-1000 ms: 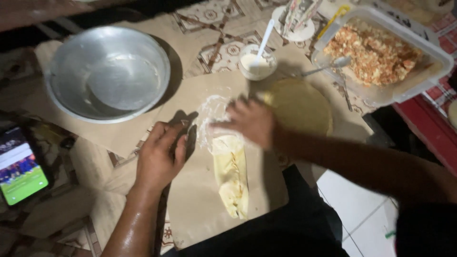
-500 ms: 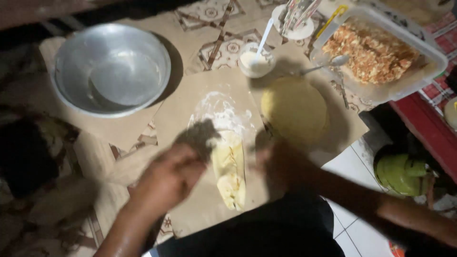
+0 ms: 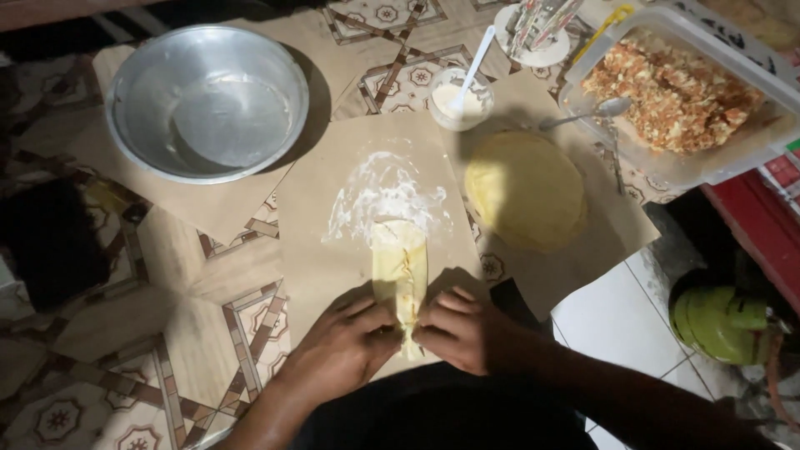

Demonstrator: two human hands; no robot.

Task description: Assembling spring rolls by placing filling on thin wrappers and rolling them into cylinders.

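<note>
While both hands (image 3: 400, 337) pinch it, wrapper roll (image 3: 399, 275) points away.

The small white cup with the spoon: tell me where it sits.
In the head view, the small white cup sits at top centre, between the metal bowl on its left and the filling tray on its right, above the round wrapper stack.

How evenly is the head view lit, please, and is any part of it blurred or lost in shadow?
Head view: a bright pool of light covers the round metal bowl and pale folded wrapper; corners fall dark, a black shape at left unreadable; both hands, left hand and right hand, look sharp.
</note>
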